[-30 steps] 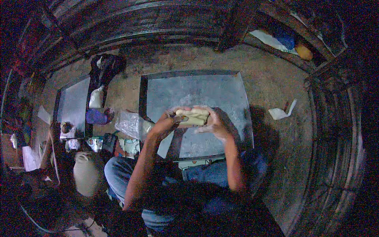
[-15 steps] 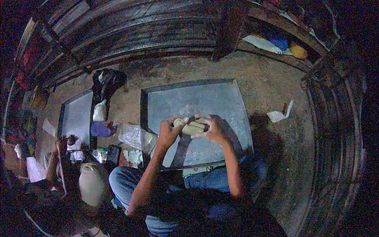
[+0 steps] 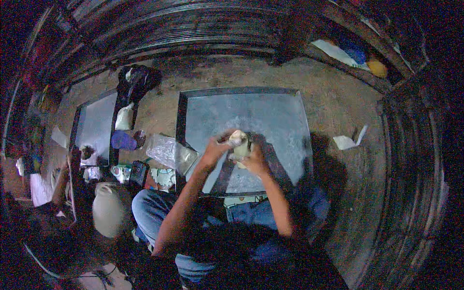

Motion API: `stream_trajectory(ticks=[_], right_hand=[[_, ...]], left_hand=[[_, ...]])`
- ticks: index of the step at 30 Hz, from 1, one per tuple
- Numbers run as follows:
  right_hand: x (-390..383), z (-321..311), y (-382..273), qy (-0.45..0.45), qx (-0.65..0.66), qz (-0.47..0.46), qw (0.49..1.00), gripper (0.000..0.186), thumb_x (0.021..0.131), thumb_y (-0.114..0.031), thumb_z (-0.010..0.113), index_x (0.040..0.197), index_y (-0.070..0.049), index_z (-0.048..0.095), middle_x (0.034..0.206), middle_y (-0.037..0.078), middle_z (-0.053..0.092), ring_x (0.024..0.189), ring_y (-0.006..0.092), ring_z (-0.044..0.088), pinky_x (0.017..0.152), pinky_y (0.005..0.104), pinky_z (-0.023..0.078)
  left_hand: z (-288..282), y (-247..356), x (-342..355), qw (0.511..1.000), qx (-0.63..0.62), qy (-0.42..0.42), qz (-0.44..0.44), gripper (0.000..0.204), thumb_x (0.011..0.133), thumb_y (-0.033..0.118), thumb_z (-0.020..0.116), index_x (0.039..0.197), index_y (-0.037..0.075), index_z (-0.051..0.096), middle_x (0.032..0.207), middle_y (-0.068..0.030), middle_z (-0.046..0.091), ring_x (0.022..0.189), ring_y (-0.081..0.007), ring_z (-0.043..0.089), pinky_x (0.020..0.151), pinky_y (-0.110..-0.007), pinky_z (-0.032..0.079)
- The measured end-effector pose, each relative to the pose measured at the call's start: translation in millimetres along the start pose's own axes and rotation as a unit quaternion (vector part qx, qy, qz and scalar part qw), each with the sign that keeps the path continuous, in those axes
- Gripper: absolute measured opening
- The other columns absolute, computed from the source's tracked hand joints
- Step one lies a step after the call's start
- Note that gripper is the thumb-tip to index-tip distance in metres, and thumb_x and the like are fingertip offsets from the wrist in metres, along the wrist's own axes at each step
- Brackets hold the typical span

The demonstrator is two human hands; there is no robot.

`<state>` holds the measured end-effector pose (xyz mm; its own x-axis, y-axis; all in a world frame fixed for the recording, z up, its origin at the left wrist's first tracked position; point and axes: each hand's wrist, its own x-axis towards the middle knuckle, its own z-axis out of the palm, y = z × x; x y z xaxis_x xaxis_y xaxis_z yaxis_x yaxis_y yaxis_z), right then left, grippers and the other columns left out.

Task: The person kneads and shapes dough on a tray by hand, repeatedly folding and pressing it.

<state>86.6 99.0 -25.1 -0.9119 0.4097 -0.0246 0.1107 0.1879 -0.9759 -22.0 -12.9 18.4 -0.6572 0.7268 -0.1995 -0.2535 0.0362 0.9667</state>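
A pale, soft-looking lump like dough or clay (image 3: 240, 151) is gripped between my two hands over a grey metal tray (image 3: 275, 111). My left hand (image 3: 215, 151) has its thumb and fingers closed on the lump's upper left end. My right hand (image 3: 255, 162) wraps its right and lower side, hiding part of it. The lump stretches lengthwise between the hands, its top end whiter. Whitish dust marks the tray's floor around and beyond my hands.
Left of the tray lie a clear plastic bag (image 3: 164, 150), a white bag (image 3: 124, 118), a purple-blue item (image 3: 123, 140) and a dark phone-like device (image 3: 138, 172). Farther left is a second tray (image 3: 94, 121) beside another person's arm (image 3: 60, 186). A white scrap (image 3: 344, 142) lies right.
The lump has turned from lying crosswise to pointing away from me. My left hand has shifted toward the right hand, and the whole view has tilted a little.
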Motion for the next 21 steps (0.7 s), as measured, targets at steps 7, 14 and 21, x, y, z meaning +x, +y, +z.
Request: stream_trajectory(ticks=[7, 14, 21], right_hand=[[-9.7, 21.7, 16.4, 0.042, -0.120, 0.020, 0.992, 0.049, 0.064, -0.013, 0.080, 0.107, -0.001, 0.059, 0.095, 0.009, 0.066, 0.090, 0.0236, 0.063, 0.080, 0.0383, 0.050], [-31.9, 60.6, -2.2, 0.007, -0.016, 0.090, 0.996, 0.029, 0.078, -0.013, 0.071, 0.100, -0.001, 0.057, 0.074, 0.005, 0.062, 0.054, 0.0126, 0.059, 0.043, 0.0271, 0.046], [-67.9, 62.6, -66.8, -0.037, 0.069, 0.233, 0.969, 0.027, 0.080, -0.021, 0.071, 0.095, -0.004, 0.055, 0.067, 0.003, 0.058, 0.049, 0.0109, 0.054, 0.040, 0.0267, 0.041]], left_hand=[[15.5, 4.0, 0.7, 0.987, -0.147, 0.013, -0.071, 0.029, 0.083, 0.029, 0.069, 0.092, 0.003, 0.060, 0.085, -0.0077, 0.065, 0.066, -0.0175, 0.062, 0.060, -0.032, 0.052], [-17.0, 3.1, 12.4, 0.917, -0.343, 0.122, -0.163, 0.030, 0.084, 0.038, 0.067, 0.080, 0.015, 0.049, 0.061, 0.0008, 0.047, 0.047, -0.0160, 0.047, 0.047, -0.031, 0.047], [-32.1, 0.7, 11.6, 0.894, -0.390, 0.107, -0.194, 0.030, 0.082, 0.040, 0.069, 0.075, 0.016, 0.051, 0.056, 0.0014, 0.050, 0.044, -0.0149, 0.048, 0.043, -0.030, 0.047]])
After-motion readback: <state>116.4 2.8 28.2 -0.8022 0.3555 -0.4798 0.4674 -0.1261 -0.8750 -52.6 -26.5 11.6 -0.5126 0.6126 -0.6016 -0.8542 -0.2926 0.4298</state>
